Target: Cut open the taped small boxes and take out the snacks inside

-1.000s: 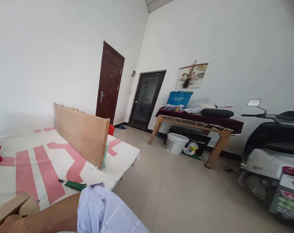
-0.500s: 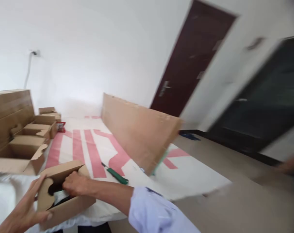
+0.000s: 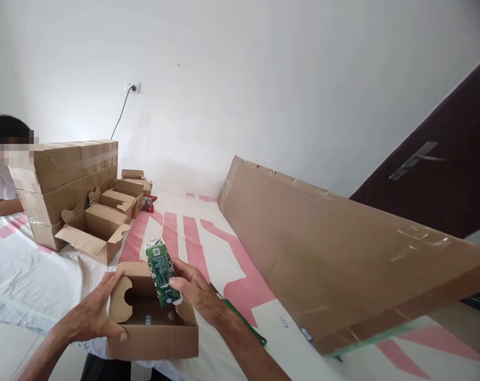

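My right hand (image 3: 196, 291) grips a green printed carton (image 3: 160, 272), tilted above an open cardboard box (image 3: 153, 341). The carton has pale patterned edges and a silvery end. With its thumb at the front and fingers at the far corner, my left hand (image 3: 91, 312) holds the box by its left side. A small bluish-white item (image 3: 148, 319) shows inside the box; the rest of the interior is dark. Partly hidden behind my right forearm lies a green-handled utility knife (image 3: 246, 323) on the cloth.
Several open cardboard boxes (image 3: 105, 248) stand at the left, beside stacked sealed cartons (image 3: 61, 174). A red packet (image 3: 149, 203) lies near them. A long cardboard panel (image 3: 323, 238) leans along the right of the pink-and-white cloth (image 3: 208, 211). A person (image 3: 2, 180) sits behind the stack.
The view has swung left, bringing the other person into sight. My right hand has come up out of the box with the green carton. My left hand stays on the box.
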### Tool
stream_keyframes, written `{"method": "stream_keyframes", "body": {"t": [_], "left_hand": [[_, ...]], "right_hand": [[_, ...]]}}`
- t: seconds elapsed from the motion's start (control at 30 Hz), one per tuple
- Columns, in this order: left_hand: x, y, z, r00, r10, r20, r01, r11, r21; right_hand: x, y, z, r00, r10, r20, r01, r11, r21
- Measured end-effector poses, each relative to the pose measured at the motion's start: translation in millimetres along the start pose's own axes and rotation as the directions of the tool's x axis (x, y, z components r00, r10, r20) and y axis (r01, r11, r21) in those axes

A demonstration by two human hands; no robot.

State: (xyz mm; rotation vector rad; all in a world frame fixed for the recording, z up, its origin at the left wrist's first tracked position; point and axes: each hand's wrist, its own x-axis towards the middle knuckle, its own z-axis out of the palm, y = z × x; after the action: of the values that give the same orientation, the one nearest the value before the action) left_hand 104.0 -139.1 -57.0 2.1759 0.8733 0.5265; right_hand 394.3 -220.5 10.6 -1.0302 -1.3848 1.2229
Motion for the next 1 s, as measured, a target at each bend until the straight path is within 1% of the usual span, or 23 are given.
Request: {"method": "stream_keyframes", "body": {"t": [0.03,0.07,0.1,0.13,0.2,0.27,0.33,0.37,0.4,0.43,0.5,0.53,0.57,0.63,0.67,0.73,0.77,0.8,0.87,0.93,1.0], "left_hand": [[0,1,-0.5,1.0,0.005,-0.025,-0.004,1.0,0.024],[0,3,-0.7,0.997,0.018,-0.075,-0.014,0.999,0.049],[2,7,-0.7,0.988,0.039,-0.149,-0.029,0.997,0.074],[5,12,-0.7,0.97,0.064,-0.235,-0.043,0.995,0.092],[15,24,-1.4,0.924,0.093,-0.372,-0.071,0.995,0.071],[29,37,-5.2,0.907,0.064,-0.415,-0.095,0.994,-0.056],[44,47,-13.3,0.917,0.019,-0.399,-0.114,0.97,-0.215],[51,51,-18.2,0.931,0.007,-0.365,-0.114,0.956,-0.271],[58,53,-22.7,0.952,0.003,-0.307,-0.102,0.946,-0.308],[63,55,-26.1,0.972,0.0,-0.237,-0.081,0.939,-0.335],[68,57,-26.6,0.998,-0.006,-0.069,-0.022,0.916,-0.401],[70,58,-23.2,1.0,-0.003,-0.002,0.002,0.891,-0.454],[70,59,-17.7,1.0,0.007,0.028,0.009,0.854,-0.52],[70,60,-2.9,0.999,0.04,0.019,-0.017,0.744,-0.668],[70,61,4.5,0.999,0.052,-0.005,-0.039,0.682,-0.73],[73,62,15.2,0.996,0.05,-0.078,-0.092,0.581,-0.809],[75,62,17.7,0.994,0.042,-0.101,-0.107,0.554,-0.826],[77,61,18.5,0.993,0.029,-0.119,-0.115,0.546,-0.83],[82,58,16.7,0.989,-0.007,-0.15,-0.118,0.58,-0.806],[85,53,14.8,0.984,-0.036,-0.174,-0.113,0.631,-0.767],[86,47,15.9,0.981,-0.048,-0.189,-0.111,0.661,-0.742]], "right_hand": [[0,7,5,1.0,0.001,-0.004,0.0,0.991,0.132],[0,14,12,1.0,0.012,-0.013,-0.008,0.97,0.244],[1,20,18,0.999,0.027,-0.03,-0.016,0.944,0.329],[1,25,25,0.998,0.039,-0.052,-0.016,0.923,0.384],[3,31,35,0.995,0.036,-0.096,0.008,0.908,0.42],[5,34,36,0.994,0.023,-0.106,0.021,0.915,0.403],[10,32,27,0.997,0.043,-0.061,-0.021,0.946,0.322],[14,30,20,0.997,0.064,-0.046,-0.05,0.966,0.255],[18,26,11,0.995,0.086,-0.05,-0.076,0.982,0.175],[23,23,1,0.992,0.103,-0.076,-0.096,0.991,0.092],[33,14,-15,0.977,0.094,-0.19,-0.1,0.995,-0.018],[38,9,-20,0.966,0.068,-0.249,-0.075,0.997,-0.022],[41,5,-22,0.957,0.032,-0.288,-0.033,0.999,0.004],[45,0,-16,0.951,-0.048,-0.306,0.081,0.992,0.096],[45,0,-9,0.957,-0.079,-0.28,0.121,0.983,0.136],[42,4,8,0.978,-0.097,-0.187,0.128,0.978,0.167],[41,8,16,0.985,-0.085,-0.148,0.108,0.982,0.158],[39,12,23,0.99,-0.068,-0.125,0.086,0.986,0.146],[40,22,32,0.992,-0.045,-0.121,0.06,0.99,0.128],[45,33,35,0.99,-0.026,-0.135,0.043,0.991,0.123],[52,45,35,0.99,0.002,-0.142,0.016,0.992,0.127]]}}
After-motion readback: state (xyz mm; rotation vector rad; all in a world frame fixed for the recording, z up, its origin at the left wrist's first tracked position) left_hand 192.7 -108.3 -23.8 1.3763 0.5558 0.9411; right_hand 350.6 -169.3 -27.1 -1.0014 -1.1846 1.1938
